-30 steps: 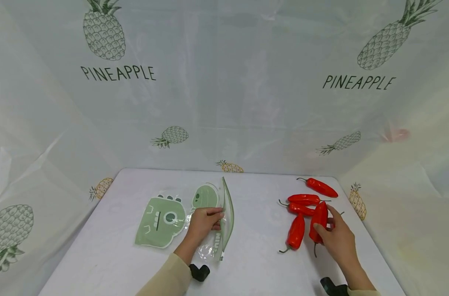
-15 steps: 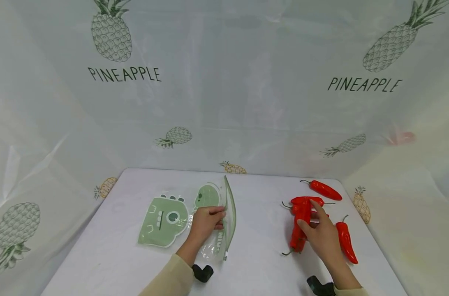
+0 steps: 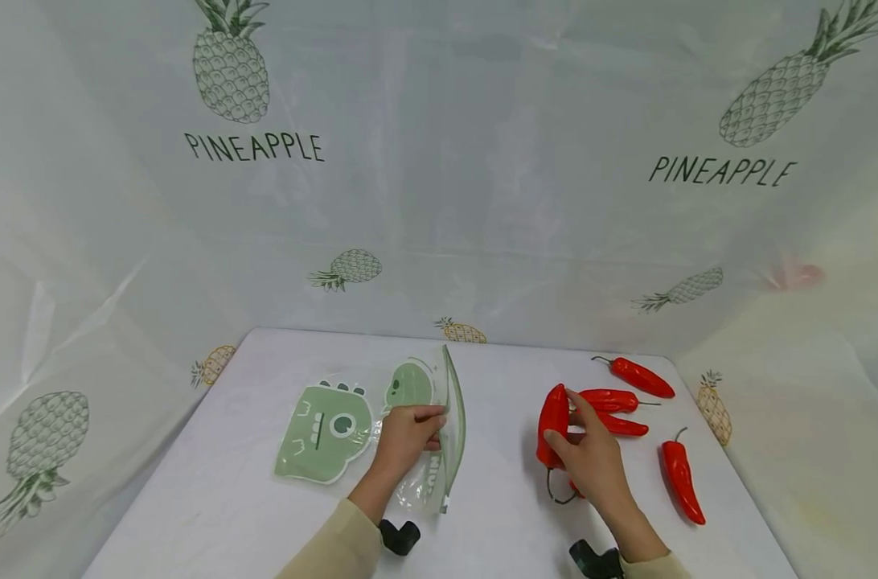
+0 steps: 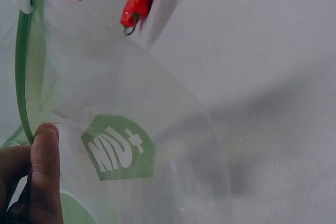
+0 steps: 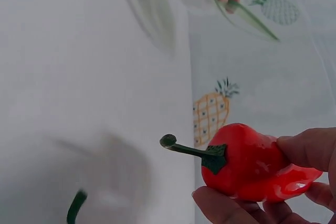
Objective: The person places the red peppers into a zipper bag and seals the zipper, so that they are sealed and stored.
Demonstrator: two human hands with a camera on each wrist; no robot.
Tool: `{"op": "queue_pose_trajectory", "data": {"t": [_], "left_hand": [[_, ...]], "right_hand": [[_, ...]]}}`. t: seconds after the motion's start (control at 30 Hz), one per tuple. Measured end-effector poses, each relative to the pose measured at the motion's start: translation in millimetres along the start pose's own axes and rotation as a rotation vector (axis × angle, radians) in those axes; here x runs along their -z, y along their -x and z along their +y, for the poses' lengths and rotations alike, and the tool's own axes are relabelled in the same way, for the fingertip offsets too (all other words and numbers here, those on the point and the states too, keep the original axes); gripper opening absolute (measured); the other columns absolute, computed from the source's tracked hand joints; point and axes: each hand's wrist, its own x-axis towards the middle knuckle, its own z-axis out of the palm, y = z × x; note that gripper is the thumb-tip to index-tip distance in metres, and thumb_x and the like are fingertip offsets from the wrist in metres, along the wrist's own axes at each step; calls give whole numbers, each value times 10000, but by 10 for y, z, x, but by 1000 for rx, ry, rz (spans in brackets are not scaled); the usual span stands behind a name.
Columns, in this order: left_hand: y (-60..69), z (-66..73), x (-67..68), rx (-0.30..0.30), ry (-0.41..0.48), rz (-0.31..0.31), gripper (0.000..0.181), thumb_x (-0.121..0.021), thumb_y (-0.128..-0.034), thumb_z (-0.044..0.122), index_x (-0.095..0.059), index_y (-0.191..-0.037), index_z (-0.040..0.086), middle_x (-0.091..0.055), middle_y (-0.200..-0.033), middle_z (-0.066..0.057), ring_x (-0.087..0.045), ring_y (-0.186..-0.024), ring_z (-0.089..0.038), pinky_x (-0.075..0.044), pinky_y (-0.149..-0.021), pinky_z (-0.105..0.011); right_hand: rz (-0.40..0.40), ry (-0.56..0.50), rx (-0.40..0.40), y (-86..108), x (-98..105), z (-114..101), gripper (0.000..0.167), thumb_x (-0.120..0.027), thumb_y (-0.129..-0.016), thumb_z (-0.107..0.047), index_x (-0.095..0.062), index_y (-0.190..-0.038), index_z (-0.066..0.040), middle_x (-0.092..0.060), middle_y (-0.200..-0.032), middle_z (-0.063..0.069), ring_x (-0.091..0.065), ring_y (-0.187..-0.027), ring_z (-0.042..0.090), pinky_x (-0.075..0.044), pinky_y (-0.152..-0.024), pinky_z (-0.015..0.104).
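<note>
The left hand [image 3: 403,438] pinches the edge of a clear zip bag [image 3: 413,482] with a green strip along its opening, near the table's middle; its thumb and the bag's edge also show in the left wrist view. To the right, the right hand [image 3: 591,454] grips a red pepper [image 3: 552,426] between thumb and fingers, stem downward. The right wrist view shows this pepper [image 5: 247,161] with its green stem pointing left. Beside and partly behind that hand lie more red peppers [image 3: 609,400], one of them mostly hidden under the hand.
A flat bag with a green one-eyed face [image 3: 323,434] lies on the white table [image 3: 215,482] at the left. One pepper [image 3: 642,377] rests at the back right, another [image 3: 682,481] near the right edge. A pineapple-printed sheet [image 3: 482,201] stands behind and around.
The right hand has moved left across the other peppers with its pepper, away from the one near the right edge. The left hand keeps its hold on the bag.
</note>
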Motion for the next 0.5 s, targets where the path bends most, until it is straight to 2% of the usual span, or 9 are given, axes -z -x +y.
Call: {"op": "queue_pose_trajectory", "data": {"t": [0.23, 0.5], "left_hand": [[16, 20, -34, -16, -27, 7, 232, -737, -984, 108, -788, -1186, 6, -797, -1069, -163, -750, -667, -151, -652, -632, -261], [55, 77, -86, -37, -80, 0, 224, -732, -996, 129, -799, -1193, 47, -797, -1089, -142, -724, -610, -137, -647, -610, -258]], "right_hand": [[-33, -103, 50, -13, -241, -323, 856, -837, -898, -153, -377, -1620, -170, -628, -1347, 219, -682, -1118, 386, -678, -664, 385], [-48, -191, 150, 1, -503, -781, 807, -824, -907, -149, -416, -1602, -190, -652, -1309, 183, -696, -1054, 333, -675, -634, 376]]}}
